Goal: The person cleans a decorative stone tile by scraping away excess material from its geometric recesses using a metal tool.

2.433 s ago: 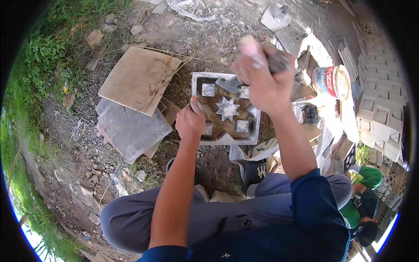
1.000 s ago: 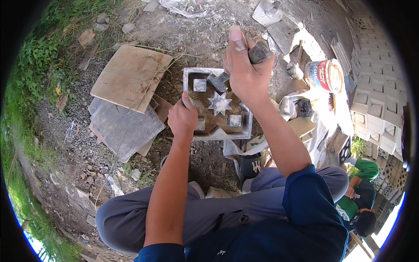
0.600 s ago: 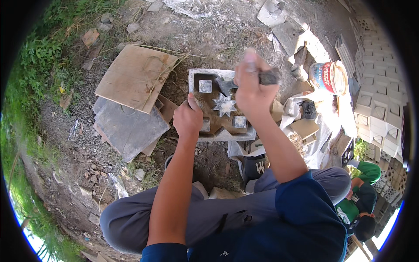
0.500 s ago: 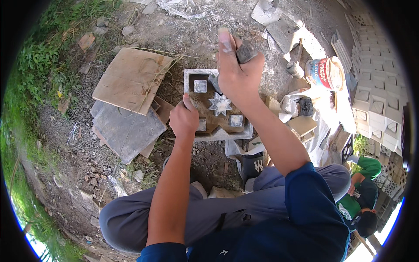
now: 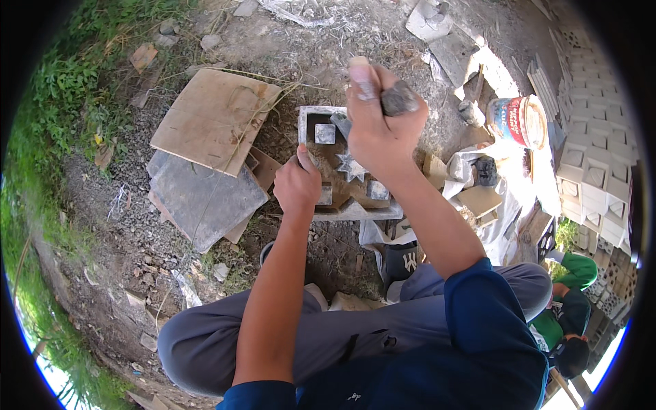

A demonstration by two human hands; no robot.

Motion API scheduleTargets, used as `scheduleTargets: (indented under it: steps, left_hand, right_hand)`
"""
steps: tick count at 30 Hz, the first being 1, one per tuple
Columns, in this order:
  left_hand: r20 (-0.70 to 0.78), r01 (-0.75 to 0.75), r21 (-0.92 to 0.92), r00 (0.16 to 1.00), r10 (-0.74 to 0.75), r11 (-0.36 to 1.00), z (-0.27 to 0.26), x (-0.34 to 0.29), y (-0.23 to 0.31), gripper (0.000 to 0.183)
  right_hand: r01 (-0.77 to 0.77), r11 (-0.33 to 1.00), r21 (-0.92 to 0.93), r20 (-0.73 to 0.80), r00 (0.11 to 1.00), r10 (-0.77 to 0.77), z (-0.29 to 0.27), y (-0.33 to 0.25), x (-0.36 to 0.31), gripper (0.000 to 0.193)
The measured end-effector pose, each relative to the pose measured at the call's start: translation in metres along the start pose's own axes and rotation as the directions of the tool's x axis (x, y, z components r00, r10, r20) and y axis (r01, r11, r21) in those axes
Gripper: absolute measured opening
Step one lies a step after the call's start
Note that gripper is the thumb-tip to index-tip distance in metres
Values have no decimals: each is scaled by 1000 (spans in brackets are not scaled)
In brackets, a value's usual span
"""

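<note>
Squatting over bare ground (image 5: pixel 383 41), person works square grey mould (image 5: pixel 345 167) with star insert, set flat beside stacked boards (image 5: pixel 215 119) for steadiness. Left hand (image 5: pixel 297 184), fingers curled, presses mould's near-left rim, bracing it. Right hand (image 5: pixel 376 119) raised above mould, fist closed round dark hammer handle (image 5: pixel 398 101), head hidden.

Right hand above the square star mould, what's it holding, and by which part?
The right hand grips a dark grey stone-like lump in its fist; one end sticks out past the fingers.
</note>
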State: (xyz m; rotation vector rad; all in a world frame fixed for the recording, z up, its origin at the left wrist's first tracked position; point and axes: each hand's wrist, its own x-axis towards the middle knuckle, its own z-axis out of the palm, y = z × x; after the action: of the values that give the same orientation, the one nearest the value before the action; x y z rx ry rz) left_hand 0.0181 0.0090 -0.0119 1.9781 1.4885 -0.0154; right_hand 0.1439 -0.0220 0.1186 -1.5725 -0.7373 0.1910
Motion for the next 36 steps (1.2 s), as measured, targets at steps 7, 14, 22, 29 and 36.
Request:
scheduleTargets:
  steps: [7,14,22,29,36]
  left_hand:
    - [32,41,-43,999,-39,998,-2,-3,4,67]
    - [26,20,-34,999,-19,999,-2,1,5,66]
    - [25,14,-53,1000,-13,998,0,2,3,64]
    - [20,13,-25,1000,-13,1000,-3,3,-3,62]
    - [26,26,-52,999,-25,998,0,1,-3,61]
  right_hand:
    - [18,996,88,-63,998,-13,5,5,1,40]
    - [169,985,-17,-164,972,-170,6,-8,-8,36]
    - [73,987,143,-230,972,-39,-4,-17,-19,34]
    - [64,984,167,-236,971,-23,-12,-28,-5,36]
    - [9,986,168,-206,978,26,-4,-22,-6,32]
